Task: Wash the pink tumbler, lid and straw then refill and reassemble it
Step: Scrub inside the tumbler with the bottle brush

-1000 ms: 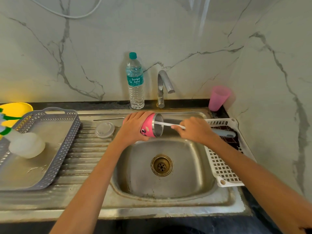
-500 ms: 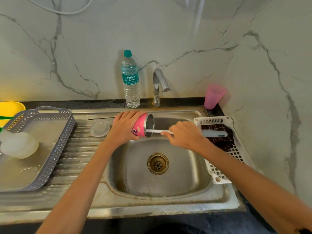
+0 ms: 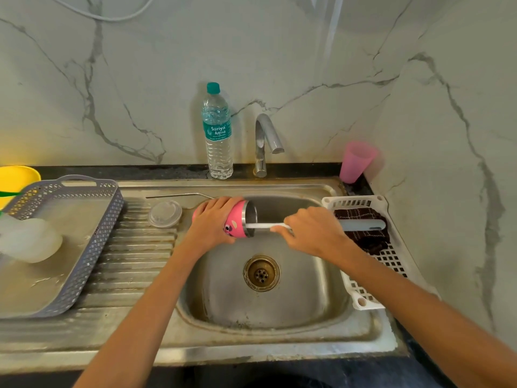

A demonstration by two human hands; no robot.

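Mid-frame over sink: left hand wrapped pink tumbler, right hand gripped brush poking inside — scrubbing stage, I judged. Lid, straw lay aside at left; refill, reassembly undone.

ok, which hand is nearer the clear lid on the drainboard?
Left. The left hand grips the pink tumbler just right of the lid. The right hand holds the brush farther right, over the basin.
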